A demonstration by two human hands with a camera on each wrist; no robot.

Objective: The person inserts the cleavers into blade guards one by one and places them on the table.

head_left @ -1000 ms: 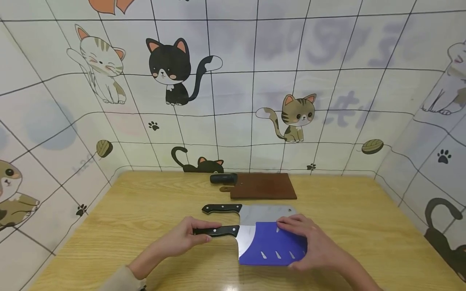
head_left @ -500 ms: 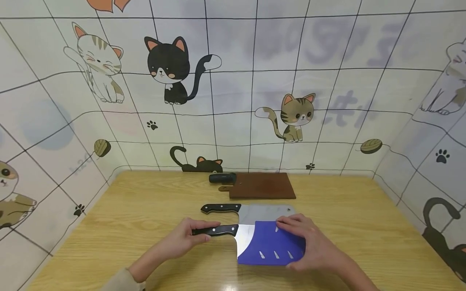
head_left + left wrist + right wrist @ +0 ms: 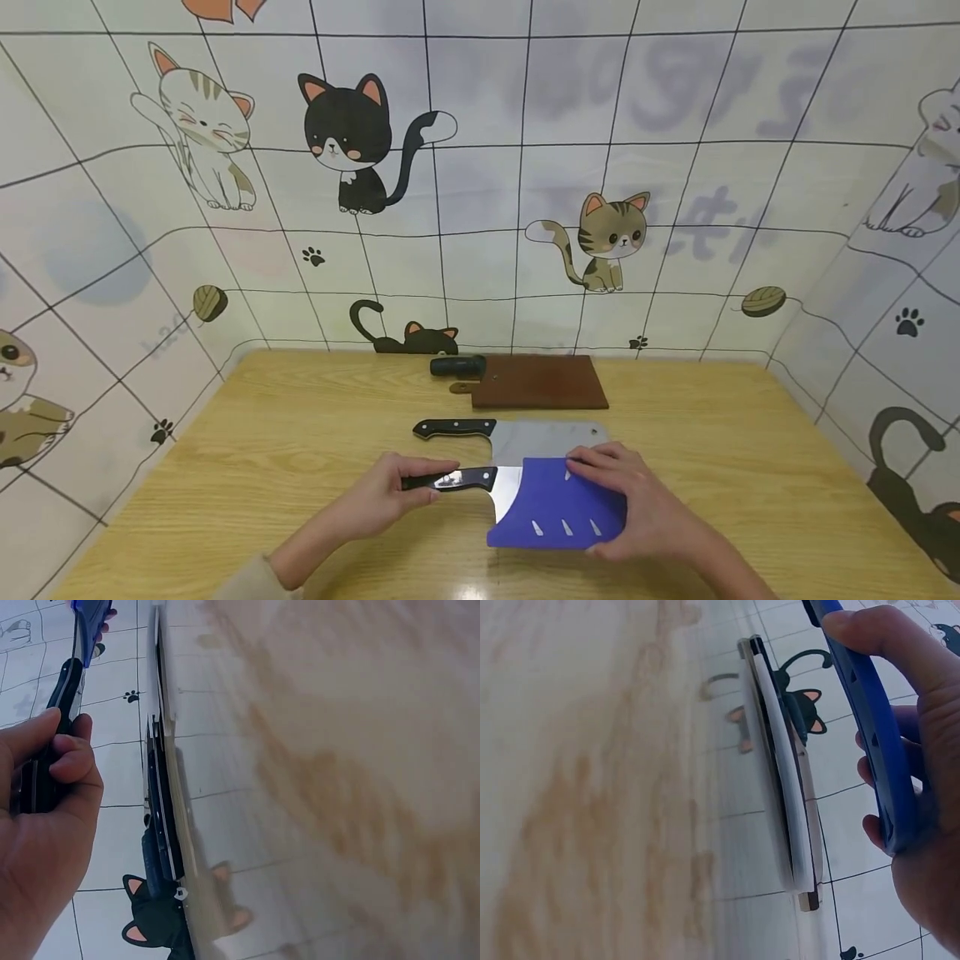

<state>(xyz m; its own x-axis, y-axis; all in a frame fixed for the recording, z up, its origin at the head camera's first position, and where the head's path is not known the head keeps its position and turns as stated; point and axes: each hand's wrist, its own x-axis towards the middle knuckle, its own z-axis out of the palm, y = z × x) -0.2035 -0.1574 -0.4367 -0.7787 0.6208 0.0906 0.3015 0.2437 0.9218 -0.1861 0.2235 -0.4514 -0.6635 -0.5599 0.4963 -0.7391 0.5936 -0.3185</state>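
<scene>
Both hands hold a cleaver above the wooden table. My left hand [image 3: 382, 496] grips its black riveted handle [image 3: 465, 478]; the left wrist view shows the thumb and fingers around the handle [image 3: 60, 705]. A blue blade cover [image 3: 558, 504] with small slots is over most of the blade, and a strip of bare steel [image 3: 507, 492] shows beside the handle. My right hand [image 3: 637, 504] grips the cover's right end, thumb along one edge, fingers over the other. Just behind, a second cleaver [image 3: 547, 437] lies bare on the table, partly hidden by the cover.
A brown cutting board [image 3: 540, 382] lies at the back of the table [image 3: 300, 417], with a black cylindrical handle [image 3: 456, 367] by its left end. A cat-patterned cloth [image 3: 480, 183] hangs behind and at both sides.
The handle has shifted slightly right and the blue cover slightly left. The strip of bare blade between them is narrower. The other things stay put.
</scene>
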